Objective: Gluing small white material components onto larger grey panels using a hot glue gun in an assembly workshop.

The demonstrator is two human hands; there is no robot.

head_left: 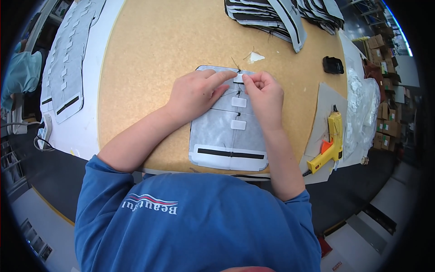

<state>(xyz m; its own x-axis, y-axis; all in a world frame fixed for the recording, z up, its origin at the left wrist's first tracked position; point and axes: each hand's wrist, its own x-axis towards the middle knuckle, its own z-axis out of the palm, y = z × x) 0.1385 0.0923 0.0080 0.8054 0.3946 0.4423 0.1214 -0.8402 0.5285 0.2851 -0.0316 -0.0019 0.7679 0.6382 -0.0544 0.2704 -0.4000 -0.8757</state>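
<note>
A grey fabric panel (213, 131) with a black strip (231, 153) across its near end lies flat before me. Down its middle runs a thin dark thread or wire, with small white rectangular tabs (239, 102) spaced along it. At the far end, my right hand (266, 93) pinches the edge of the farthest white tab (239, 79) between thumb and fingers. My left hand (192, 93) rests on the panel, its index finger stretched out to the same tab's left side and its other fingers spread.
A yellow glue gun (333, 140) lies on cardboard (317, 124) at the right, beside clear plastic wrap (362, 104). Stacked panels (258, 18) stand far off, a black case (333, 65) near them. More tabbed panels (68, 68) lie left, with another person (20, 72) beyond.
</note>
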